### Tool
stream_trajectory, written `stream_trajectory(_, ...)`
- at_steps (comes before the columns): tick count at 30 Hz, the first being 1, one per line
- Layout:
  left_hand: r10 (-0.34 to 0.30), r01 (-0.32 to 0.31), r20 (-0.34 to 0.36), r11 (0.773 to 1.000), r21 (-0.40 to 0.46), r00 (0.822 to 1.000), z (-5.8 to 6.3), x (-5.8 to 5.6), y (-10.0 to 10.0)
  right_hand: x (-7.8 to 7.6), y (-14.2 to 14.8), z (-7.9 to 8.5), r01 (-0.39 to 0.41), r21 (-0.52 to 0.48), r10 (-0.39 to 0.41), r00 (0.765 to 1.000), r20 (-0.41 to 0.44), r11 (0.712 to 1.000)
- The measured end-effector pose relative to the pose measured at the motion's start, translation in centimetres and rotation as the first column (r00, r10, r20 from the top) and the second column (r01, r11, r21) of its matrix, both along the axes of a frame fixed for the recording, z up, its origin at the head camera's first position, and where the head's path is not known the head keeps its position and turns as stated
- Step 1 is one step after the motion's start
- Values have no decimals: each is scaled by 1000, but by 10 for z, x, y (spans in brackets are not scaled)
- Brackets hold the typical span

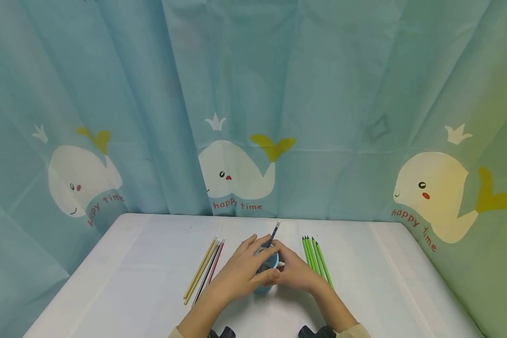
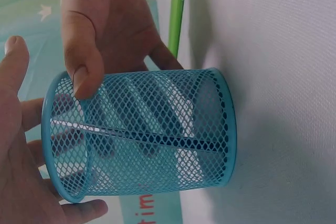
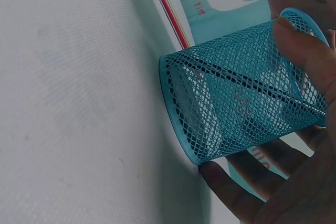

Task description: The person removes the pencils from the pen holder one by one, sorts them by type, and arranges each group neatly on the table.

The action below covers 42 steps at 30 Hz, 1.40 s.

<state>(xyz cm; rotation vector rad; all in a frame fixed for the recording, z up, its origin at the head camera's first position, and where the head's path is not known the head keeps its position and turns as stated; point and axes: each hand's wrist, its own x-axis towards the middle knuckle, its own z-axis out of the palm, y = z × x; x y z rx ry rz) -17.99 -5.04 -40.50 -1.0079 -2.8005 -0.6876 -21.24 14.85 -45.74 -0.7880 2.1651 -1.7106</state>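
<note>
A light blue mesh pencil cup (image 1: 262, 287) stands upright on the white table, tilted in the wrist views by the camera angle. One dark pencil (image 1: 273, 233) leans inside it, its white-tipped end above the rim. My right hand (image 1: 297, 270) holds the cup from the right side; in the right wrist view its thumb (image 3: 302, 48) lies near the rim and its fingers are around the far side. Over the cup's mouth, my left hand (image 1: 241, 270) has spread fingers. In the left wrist view, fingers of the left hand (image 2: 21, 171) show around the rim (image 2: 47, 140), without a plain grip.
Left of the cup lie several pencils (image 1: 201, 270), gold, black and red. To its right are several green pencils (image 1: 317, 258), dark tips pointing away. Behind the table hangs a blue-green curtain (image 1: 334, 94) with whale prints. Two black devices (image 1: 317, 332) show at the bottom edge.
</note>
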Motion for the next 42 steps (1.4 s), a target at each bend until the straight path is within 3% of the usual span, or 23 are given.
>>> stream_trajectory(11, 3, -3, -41, 1000, -5, 999, -4, -2, -2, 0, -1, -1, -1, 32, 1, 1000, -30, 999)
stream_trajectory(20, 30, -28, -67, 999, 27, 997, 3, 0, -6, 2, -3, 1, -17, 1, 17, 999, 28, 1000)
stream_trajectory(31, 64, -54, -86, 992, 110, 994, 15, 5, -12, 3, -4, 0, -17, -10, 17, 999, 27, 1000)
stream_trajectory(36, 61, -41, -133, 988, 149, 989, 25, 6, -14, 1, -3, 1, -15, -16, 15, 1000, 8, 1000)
stream_trajectory(42, 73, -32, -230, 984, 176, 970, 36, 6, -19, -1, -3, 3, 9, -6, -9, 1000, 9, 1000)
